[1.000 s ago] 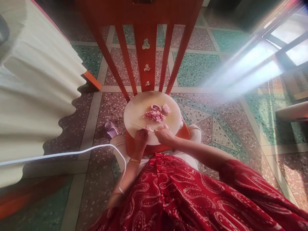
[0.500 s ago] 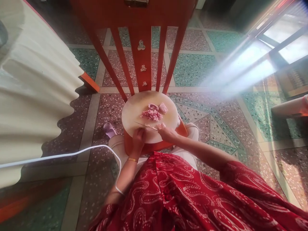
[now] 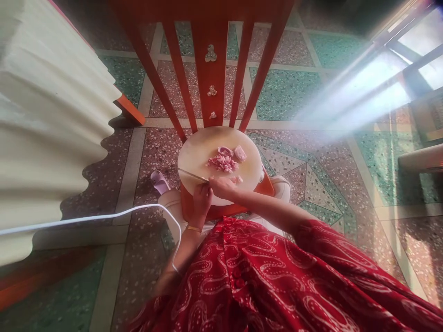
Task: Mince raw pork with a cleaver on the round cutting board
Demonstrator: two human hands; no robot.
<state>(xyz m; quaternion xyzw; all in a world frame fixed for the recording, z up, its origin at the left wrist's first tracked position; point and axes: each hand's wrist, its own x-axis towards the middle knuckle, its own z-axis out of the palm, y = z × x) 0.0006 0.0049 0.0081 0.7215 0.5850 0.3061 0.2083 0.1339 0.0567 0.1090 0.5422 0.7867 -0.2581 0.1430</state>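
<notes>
My right hand [image 3: 223, 188] is closed around the handle of a knife [image 3: 191, 174], whose thin blade points left across the round cutting board [image 3: 190, 152]. Right beside it, my left hand [image 3: 202, 197] is curled shut at the board's near edge, close to the base of the blade. Whatever its fingers hold is hidden. A pile of diced pink meat [image 3: 222, 163] lies on the middle of the board. Behind the pile sit two larger chunks, one a curved piece [image 3: 225, 151] and the other a squarish piece [image 3: 240, 153]. A few small cut bits [image 3: 236, 180] lie by my right wrist.
The board rests on a red wooden chair [image 3: 268, 184] with a slatted back [image 3: 207, 74]. A white cable [image 3: 104, 216] runs in from the left, beside a cream tablecloth [image 3: 69, 138]. A purple slipper [image 3: 159, 181] is on the terrazzo floor [image 3: 284, 94].
My right hand has moved left with the knife, right up to my left hand. The blade now reaches the board's left edge, and small bits show where the right hand was.
</notes>
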